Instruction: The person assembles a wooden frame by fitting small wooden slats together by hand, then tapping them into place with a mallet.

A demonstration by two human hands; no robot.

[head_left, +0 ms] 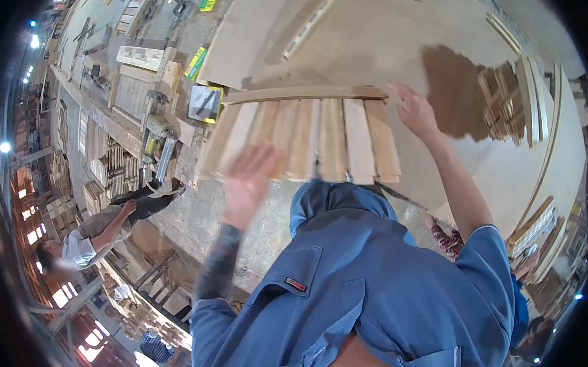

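A row of light wooden slats [300,135] lies side by side on the table in front of me, their near ends at its edge. A long wooden rail [307,93] runs across their far ends. My left hand [252,172], blurred, is over the left part of the slats; its fingers look apart, and whether it touches the wood I cannot tell. My right hand [413,110] is beside the right end of the rail, fingers apart, with nothing held in it.
A power tool [160,130] and a black-and-yellow box [205,103] stand at the left. Stacked wooden pieces [504,103] lie at the right. A person [101,235] is at the lower left; another person's hand [528,264] shows at the lower right.
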